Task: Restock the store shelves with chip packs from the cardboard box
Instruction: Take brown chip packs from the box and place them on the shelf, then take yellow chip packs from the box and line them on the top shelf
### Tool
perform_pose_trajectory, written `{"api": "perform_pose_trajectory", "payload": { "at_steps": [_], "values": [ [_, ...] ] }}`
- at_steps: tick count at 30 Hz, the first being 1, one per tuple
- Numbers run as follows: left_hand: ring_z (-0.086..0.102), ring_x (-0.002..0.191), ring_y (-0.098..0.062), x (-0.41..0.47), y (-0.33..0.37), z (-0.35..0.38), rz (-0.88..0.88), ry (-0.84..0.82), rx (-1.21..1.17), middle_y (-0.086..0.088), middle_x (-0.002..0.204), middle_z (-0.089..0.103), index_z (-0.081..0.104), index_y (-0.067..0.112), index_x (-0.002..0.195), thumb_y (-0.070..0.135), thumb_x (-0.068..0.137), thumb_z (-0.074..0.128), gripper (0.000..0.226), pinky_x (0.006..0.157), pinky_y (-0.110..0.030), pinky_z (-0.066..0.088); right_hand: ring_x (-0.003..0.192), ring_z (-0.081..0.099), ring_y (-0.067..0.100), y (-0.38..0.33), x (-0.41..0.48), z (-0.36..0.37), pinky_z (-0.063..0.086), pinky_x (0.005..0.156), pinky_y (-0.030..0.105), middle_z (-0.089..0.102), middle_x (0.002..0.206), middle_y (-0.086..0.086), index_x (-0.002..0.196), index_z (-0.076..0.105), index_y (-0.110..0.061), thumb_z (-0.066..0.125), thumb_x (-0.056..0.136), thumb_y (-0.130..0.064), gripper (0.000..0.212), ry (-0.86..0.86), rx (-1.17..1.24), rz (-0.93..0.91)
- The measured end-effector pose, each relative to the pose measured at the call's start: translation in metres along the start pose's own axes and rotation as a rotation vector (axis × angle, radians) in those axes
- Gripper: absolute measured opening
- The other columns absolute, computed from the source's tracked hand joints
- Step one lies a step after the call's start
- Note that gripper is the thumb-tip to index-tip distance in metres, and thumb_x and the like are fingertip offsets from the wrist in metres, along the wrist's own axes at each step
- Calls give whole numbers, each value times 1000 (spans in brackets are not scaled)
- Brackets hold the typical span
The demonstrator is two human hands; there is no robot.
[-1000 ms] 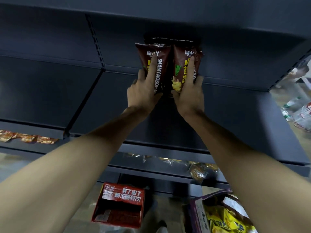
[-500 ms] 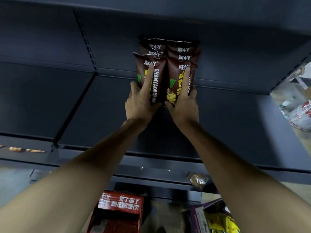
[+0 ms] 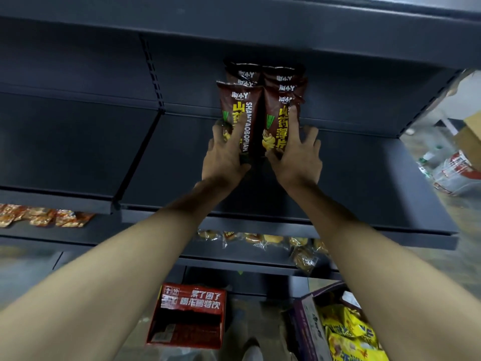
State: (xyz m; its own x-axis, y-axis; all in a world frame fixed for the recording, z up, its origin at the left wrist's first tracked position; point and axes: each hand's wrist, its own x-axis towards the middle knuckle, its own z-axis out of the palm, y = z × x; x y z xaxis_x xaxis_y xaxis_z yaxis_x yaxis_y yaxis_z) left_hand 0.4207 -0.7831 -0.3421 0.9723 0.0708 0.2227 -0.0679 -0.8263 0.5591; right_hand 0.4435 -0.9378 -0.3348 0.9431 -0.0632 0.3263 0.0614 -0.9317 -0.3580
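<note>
Chip packs stand in two rows at the shelf's back. More show behind the front pair than a second ago, and my fingers have spread. Left hand and right hand press flat, gripping nothing. These look placed, so the box comes next.

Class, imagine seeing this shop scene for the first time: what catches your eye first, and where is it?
Brown chip packs stand in two rows on the dark shelf, centre frame, the left hand and right hand pressing straight fingers on the front pair. On the floor below sit a red carton and, bottom right, a box of yellow packs.
</note>
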Motion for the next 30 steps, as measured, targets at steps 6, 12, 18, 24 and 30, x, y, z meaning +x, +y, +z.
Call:
{"api": "perform_pose_trajectory", "payload": {
  "at_steps": [6,12,18,24,30],
  "values": [
    [46,122,-35,-16,17,-35,200,-64,322,-8,144,33,28,29,146,30,80,73,80,86,-50,52,125,40,37,-1,-23,-40,47,88,50,36,140,14,148,25,-31,65,86,-43,75,-83,-31,48],
    [57,112,-35,-34,76,-51,386,-249,444,-9,130,55,45,23,136,36,85,67,57,82,-43,51,130,36,36,37,-69,-105,45,94,47,30,147,14,144,33,-24,61,91,-43,63,-156,-157,136],
    [56,111,-34,-91,138,-21,529,-335,406,-8,130,55,46,22,133,38,87,62,51,76,-37,44,118,48,39,116,-150,-138,47,83,45,43,135,15,138,43,-15,56,93,-39,52,-48,-163,323],
    [64,91,-37,-161,190,59,632,-432,433,-10,108,65,58,18,111,32,85,55,30,67,-36,44,119,49,36,217,-246,-134,45,88,43,46,132,13,133,51,-16,59,90,-33,46,-142,-121,515],
    [61,93,-36,-212,235,151,629,-602,493,-13,108,63,58,16,110,34,87,57,29,61,-32,37,119,50,39,317,-296,-129,45,90,46,47,129,17,132,48,-14,62,89,-33,49,-432,-124,602]
  ]
}}
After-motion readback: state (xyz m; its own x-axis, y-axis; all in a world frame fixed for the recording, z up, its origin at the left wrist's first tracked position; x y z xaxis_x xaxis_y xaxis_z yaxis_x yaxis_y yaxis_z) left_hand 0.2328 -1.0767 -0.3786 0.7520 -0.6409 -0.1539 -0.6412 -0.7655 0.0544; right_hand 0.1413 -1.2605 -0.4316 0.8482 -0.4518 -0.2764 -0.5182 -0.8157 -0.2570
